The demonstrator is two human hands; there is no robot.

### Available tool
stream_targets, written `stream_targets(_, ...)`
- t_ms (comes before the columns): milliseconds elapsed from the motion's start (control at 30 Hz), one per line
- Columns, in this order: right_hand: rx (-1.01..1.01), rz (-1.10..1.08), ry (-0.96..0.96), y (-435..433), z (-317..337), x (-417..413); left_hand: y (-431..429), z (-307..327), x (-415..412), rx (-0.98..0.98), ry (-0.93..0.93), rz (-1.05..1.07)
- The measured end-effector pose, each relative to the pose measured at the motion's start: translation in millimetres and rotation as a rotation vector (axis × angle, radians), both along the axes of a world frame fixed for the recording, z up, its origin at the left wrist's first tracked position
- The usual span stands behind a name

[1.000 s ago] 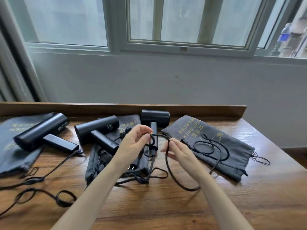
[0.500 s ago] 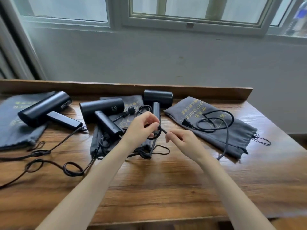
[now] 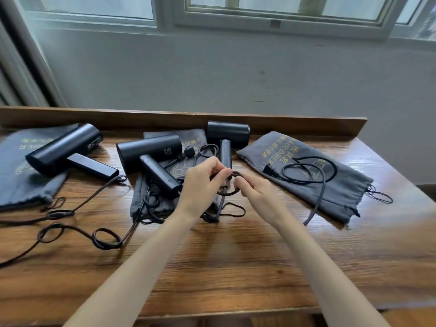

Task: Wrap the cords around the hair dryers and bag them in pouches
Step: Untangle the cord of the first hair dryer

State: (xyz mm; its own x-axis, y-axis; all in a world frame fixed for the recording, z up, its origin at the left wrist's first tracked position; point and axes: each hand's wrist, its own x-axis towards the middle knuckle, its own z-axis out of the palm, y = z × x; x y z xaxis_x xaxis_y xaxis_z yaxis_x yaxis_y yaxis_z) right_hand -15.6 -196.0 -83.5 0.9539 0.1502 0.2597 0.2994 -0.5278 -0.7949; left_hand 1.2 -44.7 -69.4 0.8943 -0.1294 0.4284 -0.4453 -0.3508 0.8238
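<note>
Head view: I see left hand (image 3: 203, 182) and right hand (image 3: 258, 193) pinching thin black cord loop (image 3: 226, 194), just before matte black hair dryer (image 3: 228, 134) at wooden surface's (image 3: 236, 267) far edge.

Bare forearms (image 3: 141, 256), bare left grip (image 3: 200, 182), right grip (image 3: 257, 193)

wooden table (image 3: 236, 267) | raised back ledge (image 3: 306, 125) | grey wall (image 3: 212, 74) | daylit window (image 3: 283, 10)

Matt black plastic hair dryers (image 3: 148, 156), grey woven cloth pouches (image 3: 330, 185) with gold print, smooth black rubbery cords (image 3: 306, 173), grained, faintly glossy wooden table (image 3: 236, 256).
</note>
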Motion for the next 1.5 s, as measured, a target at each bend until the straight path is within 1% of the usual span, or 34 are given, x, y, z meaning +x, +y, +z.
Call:
stream_targets(33,0.064,0.008,0.046,-1.1,0.2,1.6,2.1,0.8,1.0,-0.053,-0.001,0.019)
stream_targets(100,0.248,0.012,0.194,-2.4,2.8,5.6,7.3,3.3,3.1,-0.291,0.075,0.052)
stream_targets(167,0.360,0.015,0.314,-2.4,5.7,10.4,14.9,2.1,3.3,-0.523,0.181,0.017)
stream_targets(233,0.332,-0.019,0.320,-2.0,5.1,16.6,27.6,-4.1,1.8,-0.666,0.297,-0.154)
stream_targets(267,0.271,-0.050,0.296,-1.0,2.8,19.4,35.0,-7.1,1.3,-0.637,0.347,-0.252)
stream_targets(300,0.185,-0.084,0.259,0.4,-0.9,21.3,41.8,-7.3,0.0,-0.504,0.378,-0.316)
stream_targets(333,0.082,-0.110,0.210,3.2,-5.0,22.1,46.7,-5.2,-0.4,-0.291,0.376,-0.329)
stream_targets(400,-0.086,-0.138,0.115,11.9,-7.8,20.1,45.8,8.7,-1.3,0.163,0.310,-0.264)
stream_targets(433,-0.117,-0.144,0.066,16.1,-4.8,18.0,40.9,18.8,-1.2,0.348,0.291,-0.219)
stream_targets(467,-0.132,-0.139,0.014,20.1,-0.6,16.2,34.2,28.6,-0.1,0.482,0.294,-0.179)
stream_targets(533,-0.166,-0.105,-0.061,25.2,6.9,13.9,22.7,41.4,3.4,0.623,0.293,-0.120)
stream_targets(567,-0.164,-0.092,-0.067,24.7,7.8,14.7,18.9,43.5,5.4,0.647,0.243,-0.100)
stream_targets(600,-0.132,-0.089,-0.054,22.5,8.8,15.9,17.4,42.3,8.8,0.629,0.183,-0.088)
stream_targets(633,-0.090,-0.106,-0.034,18.4,8.5,18.3,18.5,40.8,10.5,0.552,0.146,-0.097)
stream_targets(667,-0.068,-0.148,-0.016,12.3,7.7,21.8,21.9,39.6,11.6,0.395,0.139,-0.125)
stream_targets(700,-0.083,-0.204,-0.004,4.9,6.6,26.1,28.4,38.6,11.5,0.147,0.160,-0.153)
stream_targets(767,-0.146,-0.309,0.033,-10.7,4.5,33.0,44.3,37.0,15.1,-0.446,0.277,-0.181)
stream_targets(800,-0.138,-0.330,0.051,-16.0,3.0,35.6,53.6,35.9,17.6,-0.672,0.342,-0.198)
stream_targets(833,-0.120,-0.331,0.056,-18.8,1.8,37.3,60.9,35.7,18.5,-0.787,0.381,-0.209)
stream_targets(867,-0.123,-0.329,0.044,-19.4,0.9,38.2,65.7,33.0,20.2,-0.797,0.408,-0.208)
stream_targets(900,-0.143,-0.326,0.022,-18.4,0.6,38.2,68.0,30.9,22.2,-0.719,0.431,-0.189)
stream_targets(933,-0.167,-0.322,-0.003,-16.7,0.4,37.8,66.8,29.5,24.0,-0.592,0.451,-0.154)
stream_targets(967,-0.189,-0.320,-0.022,-15.4,-0.4,37.3,63.8,27.4,25.4,-0.421,0.426,-0.084)
stream_targets(1000,-0.217,-0.320,-0.036,-14.4,-1.2,36.0,61.2,23.8,27.1,-0.149,0.298,0.052)
stream_targets(1033,-0.248,-0.323,-0.044,-14.5,-1.9,35.5,58.6,20.5,30.1,0.233,0.093,0.227)
stream_targets(1067,-0.274,-0.322,-0.050,-14.7,-1.6,35.2,51.2,17.9,31.3,0.596,-0.152,0.373)
stream_targets(1100,-0.294,-0.315,-0.058,-15.1,-0.8,35.4,40.8,16.7,31.3,0.835,-0.364,0.418)
stream_targets(1133,-0.308,-0.301,-0.069,-15.1,0.4,35.5,27.4,15.6,30.3,0.930,-0.502,0.344)
stream_targets(1200,-0.320,-0.259,-0.094,-14.4,3.5,34.8,-2.7,12.1,26.1,0.953,-0.620,0.149)
stream_targets(1233,-0.313,-0.240,-0.098,-14.9,4.8,34.2,-15.5,10.1,25.0,0.961,-0.629,0.110)
stream_targets(1300,-0.293,-0.222,-0.088,-16.0,6.5,32.6,-26.0,7.8,28.1,0.976,-0.611,0.120)
stream_targets(1367,-0.281,-0.249,-0.073,-15.4,5.8,30.7,-24.5,12.5,30.8,0.951,-0.524,0.093)
stream_targets(1433,-0.250,-0.294,-0.058,-14.7,5.7,30.2,-17.6,16.9,29.9,0.860,-0.476,0.023)
stream_targets(1500,-0.231,-0.318,-0.038,-15.9,8.9,31.4,-5.4,23.9,27.8,0.721,-0.423,0.035)
